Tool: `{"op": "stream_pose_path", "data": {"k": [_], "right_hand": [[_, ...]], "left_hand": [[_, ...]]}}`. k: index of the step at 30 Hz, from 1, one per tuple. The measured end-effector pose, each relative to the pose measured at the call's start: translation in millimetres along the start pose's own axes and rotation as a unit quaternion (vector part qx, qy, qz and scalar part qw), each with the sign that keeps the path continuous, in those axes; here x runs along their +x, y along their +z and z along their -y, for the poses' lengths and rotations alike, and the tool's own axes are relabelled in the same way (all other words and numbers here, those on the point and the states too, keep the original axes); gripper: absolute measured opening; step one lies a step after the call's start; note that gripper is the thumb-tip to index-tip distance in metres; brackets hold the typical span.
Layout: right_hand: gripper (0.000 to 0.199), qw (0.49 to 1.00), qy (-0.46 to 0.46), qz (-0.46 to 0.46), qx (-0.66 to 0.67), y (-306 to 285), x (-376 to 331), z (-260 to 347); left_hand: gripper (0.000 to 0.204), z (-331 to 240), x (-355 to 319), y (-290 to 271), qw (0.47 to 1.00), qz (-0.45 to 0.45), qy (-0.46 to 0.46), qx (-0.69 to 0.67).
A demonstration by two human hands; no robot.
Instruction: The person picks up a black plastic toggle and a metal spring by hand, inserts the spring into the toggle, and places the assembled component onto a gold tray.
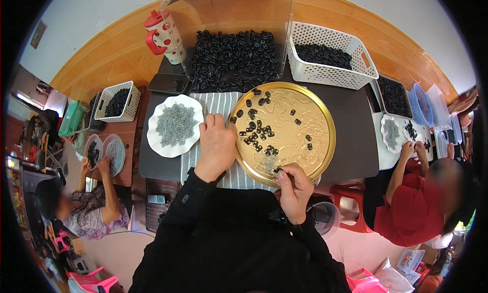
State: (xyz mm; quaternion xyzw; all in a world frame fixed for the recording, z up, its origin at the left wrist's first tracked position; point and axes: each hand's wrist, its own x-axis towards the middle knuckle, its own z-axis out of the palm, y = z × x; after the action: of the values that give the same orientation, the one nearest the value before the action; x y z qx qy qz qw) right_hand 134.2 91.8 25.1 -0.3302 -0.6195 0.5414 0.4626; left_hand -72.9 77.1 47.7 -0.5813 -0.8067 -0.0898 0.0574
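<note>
My left hand (215, 148) rests at the left rim of a round gold tray (305, 107), fingers curled, with a small black plastic piece (233, 119) at its fingertips. At the tray's near edge my right hand (295, 192) pinches another small black piece (277, 170) between thumb and finger. Several loose black pieces (262, 133) lie on the tray, mostly left of its middle. Close to my right fingertips is a little pile of thin greyish pins (266, 164). More such pins (175, 124) fill a white scalloped plate (154, 136) left of my left hand.
A clear bin (229, 10) of black links stands behind the tray, beside a white perforated basket (330, 74) of black parts. A polka-dot tumbler (165, 36) and a dark phone (168, 83) are at back left. Co-workers sit left (94, 211) and right (422, 206).
</note>
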Motion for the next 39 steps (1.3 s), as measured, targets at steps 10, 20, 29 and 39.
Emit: {"op": "stream_pose_path", "data": {"k": [10, 20, 29, 39], "right_hand": [[0.004, 1.0, 0.014, -0.001, 0.021, -2, -2, -2], [0.007, 0.992, 0.031, 0.021, 0.121, 9, 3, 6], [0.008, 0.992, 0.066, 0.009, 0.104, 38, -1, -6], [0.015, 0.998, -0.034, 0.004, 0.044, 53, -4, -11]], "left_hand": [[0.022, 14, -4, 4, 0.987, -0.089, 0.036, -0.133], [0.03, 0, -55, 1, 0.645, 0.11, -0.112, -0.748], [0.023, 5, -73, 19, 0.547, 0.079, -0.134, -0.823], [0.02, 2, -78, 17, 0.493, 0.047, -0.155, -0.855]]}}
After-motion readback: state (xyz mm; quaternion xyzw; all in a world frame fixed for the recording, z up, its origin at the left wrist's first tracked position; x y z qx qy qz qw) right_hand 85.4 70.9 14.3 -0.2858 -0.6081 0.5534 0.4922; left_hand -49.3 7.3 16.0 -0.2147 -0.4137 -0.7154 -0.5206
